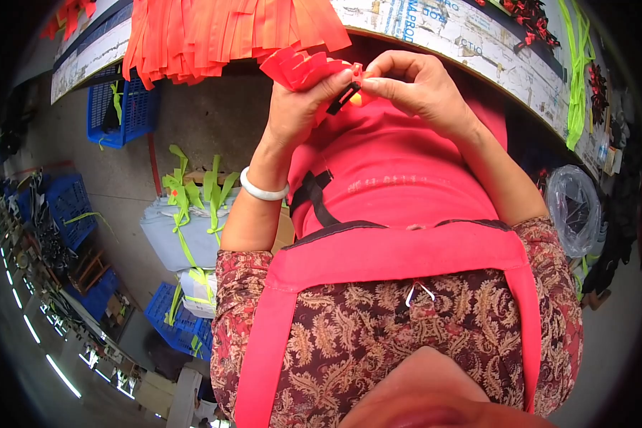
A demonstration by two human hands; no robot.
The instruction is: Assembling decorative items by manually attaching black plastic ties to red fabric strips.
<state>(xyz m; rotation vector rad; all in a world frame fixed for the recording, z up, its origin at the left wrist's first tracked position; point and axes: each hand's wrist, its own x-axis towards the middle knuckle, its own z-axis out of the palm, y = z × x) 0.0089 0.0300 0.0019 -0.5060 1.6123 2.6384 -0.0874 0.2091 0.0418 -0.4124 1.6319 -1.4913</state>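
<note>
In front of the red apron (399,171), my two hands meet just off the table's near edge. My left hand (292,118) is closed round a folded bunch of red-orange fabric strips (299,69), its thumb pressed on top. A small black piece, perhaps a plastic buckle (342,98), sticks out below that thumb. My right hand (424,89) pinches with thumb and forefinger beside a small red bit (357,71) at the left thumb's tip. What lies between the right fingertips is too small to make out.
Long orange strips (221,36) hang over the edge of the worn white table (471,53). Yellow-green straps (578,78) and red-black pieces (528,21) lie farther right. Blue crates (132,110) and a grey fabric stack (185,228) stand at left; a clear plastic bag (573,207) is at right.
</note>
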